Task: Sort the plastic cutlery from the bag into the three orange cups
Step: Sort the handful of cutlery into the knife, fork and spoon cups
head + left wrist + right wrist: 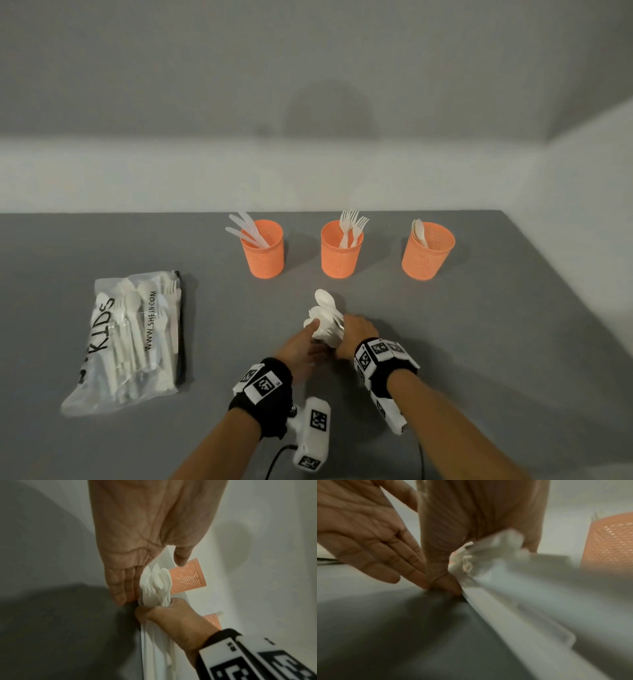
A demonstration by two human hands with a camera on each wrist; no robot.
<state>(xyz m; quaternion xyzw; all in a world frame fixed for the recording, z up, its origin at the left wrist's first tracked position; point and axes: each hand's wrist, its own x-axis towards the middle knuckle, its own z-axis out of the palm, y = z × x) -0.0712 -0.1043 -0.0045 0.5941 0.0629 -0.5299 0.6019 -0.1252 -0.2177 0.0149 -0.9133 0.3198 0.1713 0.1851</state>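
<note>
My right hand [352, 330] grips a bundle of white plastic cutlery [325, 317] upright over the grey table [479, 342], spoon bowls and fork tines at the top. My left hand [305, 342] lays its straight fingers flat against the bundle's left side. In the left wrist view the left hand [120, 585] touches the cutlery bundle [154, 585] with the thumb held apart, and the right hand [164, 615] is curled round the handles. Three orange mesh cups stand behind: the left cup [262, 250] holds knives, the middle cup [341, 250] forks, the right cup [428, 253] spoons.
A clear printed plastic bag [133, 339] with more white cutlery lies on the table at the left. The table's right edge [561, 284] runs diagonally. A pale wall [308, 102] rises behind the cups.
</note>
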